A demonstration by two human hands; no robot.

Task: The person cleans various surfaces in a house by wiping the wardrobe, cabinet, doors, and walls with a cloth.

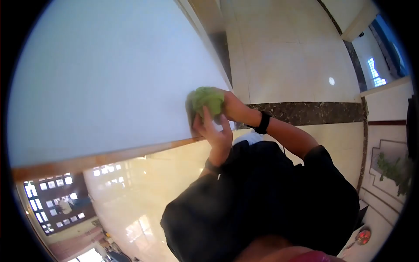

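Note:
A crumpled green cloth (208, 99) is bunched between my two hands, in front of the white panel (118, 78) near its right corner. My left hand (214, 134) has its fingers bent against the lower side of the cloth. Reaching in from the right, my right hand (232, 106) grips the cloth's right side, its fingertips mostly hidden behind it. A dark shadow of the cloth falls on the white surface beside it. A black band (263, 122) circles my right wrist.
A brown wooden edge (109, 158) runs along the panel's lower side. Shiny beige floor (288, 56) with a dark marble strip (305, 112) lies to the right. A green plant (393, 170) stands at far right, and dark latticed windows (54, 201) show at lower left.

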